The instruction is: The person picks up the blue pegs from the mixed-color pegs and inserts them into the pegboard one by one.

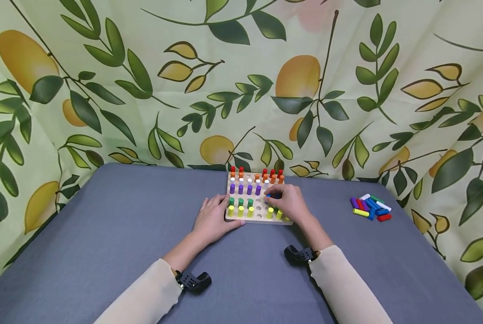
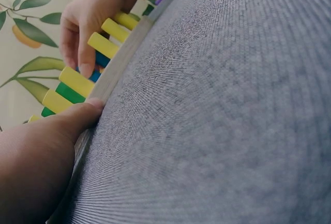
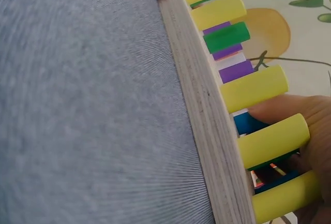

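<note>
A wooden pegboard (image 1: 261,220) stands on the grey cloth with rows of red, orange, white, purple, green and yellow pegs. My left hand (image 1: 214,219) holds its left side, thumb along the front edge. Over the right half of the board, my right hand (image 1: 288,200) pinches a blue peg (image 1: 268,195) between thumb and fingers, behind the yellow row. In the right wrist view a blue peg (image 3: 247,123) shows at the fingertip, low between the yellow pegs (image 3: 256,88). The right hand hides several holes and pegs near it.
A pile of loose pegs (image 1: 372,204) in blue, red, white, purple, green and yellow lies to the right of the board. The grey tabletop (image 1: 144,202) reaches back to a leaf-and-fruit patterned curtain (image 1: 241,103) behind the board.
</note>
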Demonstrator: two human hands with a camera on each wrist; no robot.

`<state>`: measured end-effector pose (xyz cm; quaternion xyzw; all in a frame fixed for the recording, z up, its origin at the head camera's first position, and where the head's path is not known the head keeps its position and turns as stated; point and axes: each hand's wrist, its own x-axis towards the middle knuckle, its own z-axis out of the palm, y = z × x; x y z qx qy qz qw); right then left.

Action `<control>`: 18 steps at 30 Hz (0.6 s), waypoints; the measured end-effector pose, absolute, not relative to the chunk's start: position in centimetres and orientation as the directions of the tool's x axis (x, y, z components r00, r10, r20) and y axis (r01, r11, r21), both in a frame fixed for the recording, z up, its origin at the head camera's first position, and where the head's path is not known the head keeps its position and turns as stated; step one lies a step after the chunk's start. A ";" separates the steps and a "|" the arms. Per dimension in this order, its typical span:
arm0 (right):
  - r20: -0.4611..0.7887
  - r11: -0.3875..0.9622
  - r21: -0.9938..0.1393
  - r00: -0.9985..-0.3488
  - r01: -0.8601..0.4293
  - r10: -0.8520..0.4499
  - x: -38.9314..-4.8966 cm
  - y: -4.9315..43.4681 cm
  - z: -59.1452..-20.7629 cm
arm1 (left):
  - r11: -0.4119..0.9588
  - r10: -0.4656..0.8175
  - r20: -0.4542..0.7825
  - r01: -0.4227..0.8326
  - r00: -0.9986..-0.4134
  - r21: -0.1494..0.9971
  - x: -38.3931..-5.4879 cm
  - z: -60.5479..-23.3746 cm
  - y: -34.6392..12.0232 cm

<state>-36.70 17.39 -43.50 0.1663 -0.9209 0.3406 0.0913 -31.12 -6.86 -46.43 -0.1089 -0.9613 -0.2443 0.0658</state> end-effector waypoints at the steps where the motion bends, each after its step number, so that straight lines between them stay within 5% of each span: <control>1: 0.279 0.713 -0.597 -0.928 -0.369 -0.247 -36.8 17.5 -43.5 | 0.855 0.177 0.181 0.242 -0.967 0.458 -31.2 -46.5 -6.8; 18: 0.308 0.686 -0.614 -0.919 -0.390 -0.247 -36.5 17.8 -43.4 | 0.859 0.180 0.177 0.243 -0.968 0.451 -30.7 -46.3 -6.8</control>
